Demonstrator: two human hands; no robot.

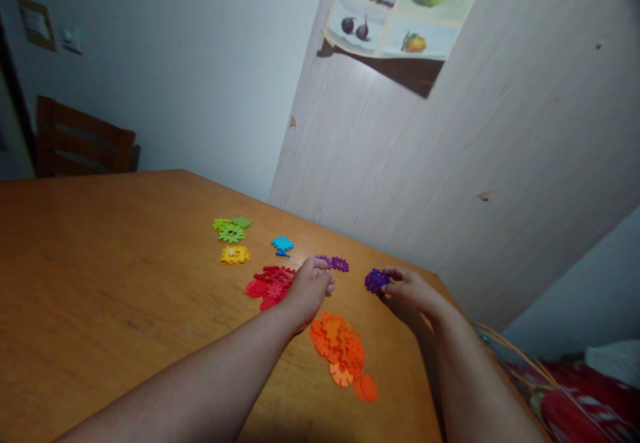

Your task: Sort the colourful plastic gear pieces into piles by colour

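Observation:
My right hand (407,288) grips a cube-like cluster of purple interlocking plastic pieces (376,281) between thumb and fingers, just over the table. To its left, my left hand (311,289) has its fingers curled beside flat purple notched pieces (340,264). Whatever those fingers hold, if anything, is hidden. Partly behind the left wrist lies a pile of red pieces (273,286), some round and some stick-like. Nearer to me, below the left hand, orange notched discs (340,343) are heaped together.
Light blue (283,243), yellow (235,254) and green pieces (231,231) lie farther back on the wooden table (125,283). A wall and a pale panel (390,163) rise behind its far edge. Cords (520,353) and red fabric (585,403) are at the right. A wooden chair (83,139) stands back left.

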